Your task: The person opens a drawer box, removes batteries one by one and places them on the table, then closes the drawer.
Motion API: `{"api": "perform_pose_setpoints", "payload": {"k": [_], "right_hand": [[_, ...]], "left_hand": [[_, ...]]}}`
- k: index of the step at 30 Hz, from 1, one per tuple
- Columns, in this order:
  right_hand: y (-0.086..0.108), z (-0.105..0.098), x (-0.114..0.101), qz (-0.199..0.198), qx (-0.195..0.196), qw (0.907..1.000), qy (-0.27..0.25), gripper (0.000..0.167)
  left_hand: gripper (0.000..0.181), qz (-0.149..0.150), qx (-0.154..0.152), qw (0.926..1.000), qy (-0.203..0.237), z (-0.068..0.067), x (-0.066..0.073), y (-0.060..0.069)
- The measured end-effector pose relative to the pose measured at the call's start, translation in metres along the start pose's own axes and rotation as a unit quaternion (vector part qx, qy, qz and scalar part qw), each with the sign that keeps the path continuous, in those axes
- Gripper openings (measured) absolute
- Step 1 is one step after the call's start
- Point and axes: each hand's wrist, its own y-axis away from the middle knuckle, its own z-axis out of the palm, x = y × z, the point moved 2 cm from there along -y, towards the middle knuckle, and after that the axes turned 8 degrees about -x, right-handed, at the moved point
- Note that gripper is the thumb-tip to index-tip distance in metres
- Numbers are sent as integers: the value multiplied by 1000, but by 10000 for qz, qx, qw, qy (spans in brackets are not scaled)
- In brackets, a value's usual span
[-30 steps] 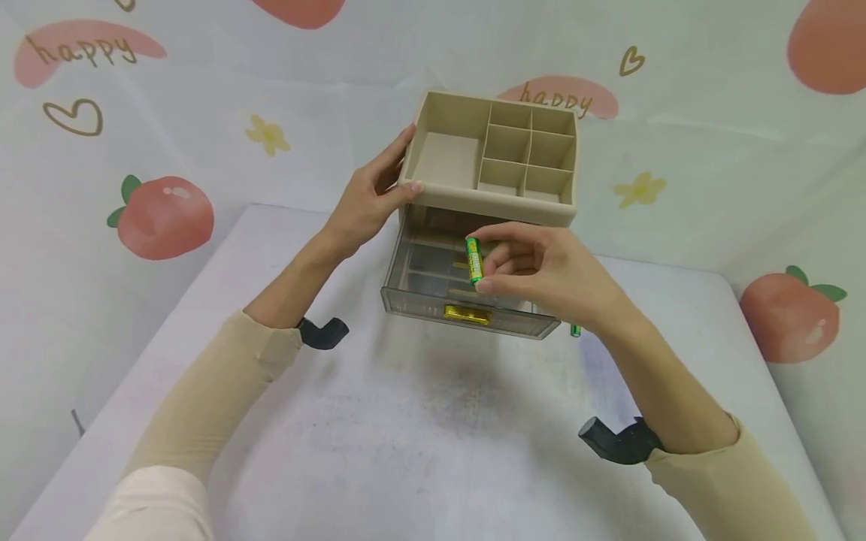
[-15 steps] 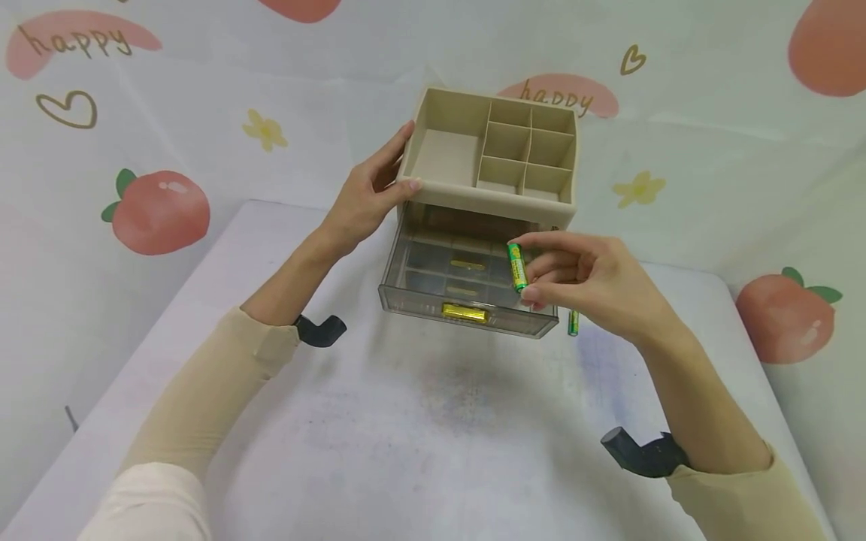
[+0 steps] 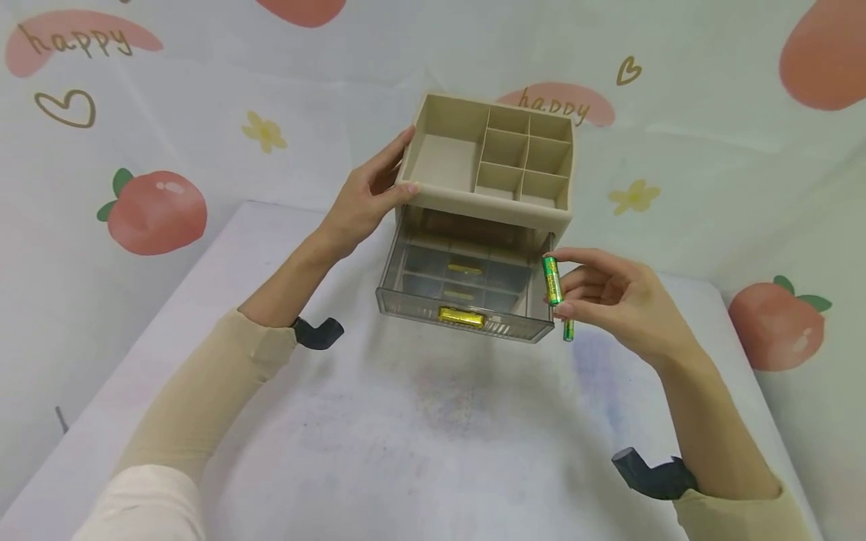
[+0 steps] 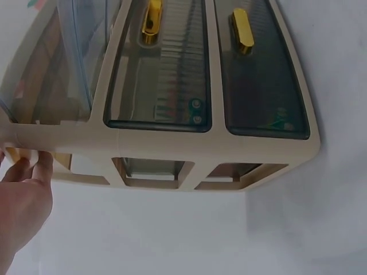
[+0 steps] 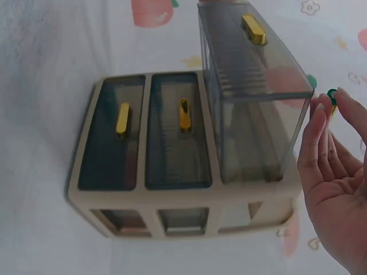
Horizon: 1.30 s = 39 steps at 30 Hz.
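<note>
A beige desk organizer [image 3: 487, 207] stands on the table, with its top tray divided into compartments. Its clear grey top drawer [image 3: 406, 304] is pulled out; the lower drawers are closed. My left hand [image 3: 361, 203] grips the organizer's upper left side, thumb on the front rim; in the left wrist view its fingertips reach the upper side opening. Between thumb and fingertips, my right hand [image 3: 622, 304] pinches a green-and-yellow battery [image 3: 552, 280] beside the drawer's right wall. Below it, partly hidden, is another green battery [image 3: 568, 330].
Gold handles mark the drawers, such as the middle drawer's handle [image 5: 184, 114]. The white table [image 3: 406, 436] extends toward me. Behind the organizer hangs a white backdrop [image 3: 325, 98] printed with peaches and hearts. A dark curved wrist mount sits on each forearm.
My right hand has moved right and slightly down with the battery, from over the open drawer to its right side. My left hand keeps its grip on the organizer.
</note>
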Motion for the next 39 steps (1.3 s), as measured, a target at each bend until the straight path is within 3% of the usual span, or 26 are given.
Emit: {"api": "perform_pose_setpoints", "payload": {"k": [5,20,29,39], "right_hand": [[7,-10,16,-209,168,9983,-524,56],[31,-33,58,115,762,9947,-680,55],[39,-41,84,660,923,9923,-491,56],[51,-53,115,1163,926,9888,94,56]], "left_hand": [[68,-82,101,9999,13,0,1,0],[65,-92,121,9996,-233,3,4,1],[66,-83,127,9994,-295,2,6,0],[67,-103,43,9994,-314,4,4,0]]}}
